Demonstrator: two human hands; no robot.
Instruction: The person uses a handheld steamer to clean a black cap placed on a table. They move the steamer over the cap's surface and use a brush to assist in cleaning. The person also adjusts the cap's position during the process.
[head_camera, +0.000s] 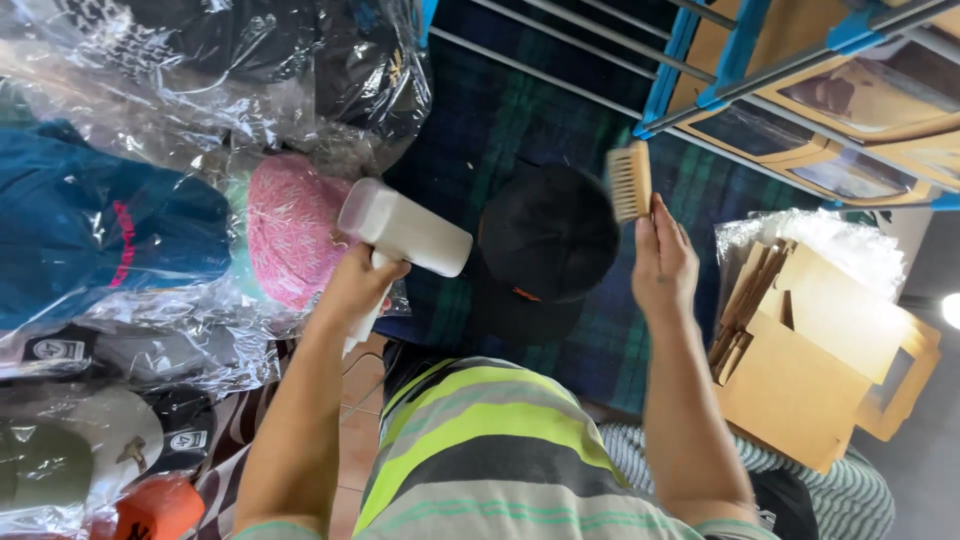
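My left hand (358, 283) grips the handle of a white handheld steamer (405, 229), its head pointing right toward a black cap (545, 240). The cap sits in front of me on a dark green plaid cloth (500, 120). My right hand (662, 262) holds a small wooden brush (630, 180) upright, bristles facing left, just off the cap's right edge. The brush does not touch the cap.
Caps in clear plastic bags fill the left: a pink one (285, 230), a blue one (90, 230), dark ones above, white and orange ones below. Folded cardboard boxes (810, 350) lie at right. A blue and grey metal rack (720, 70) stands behind.
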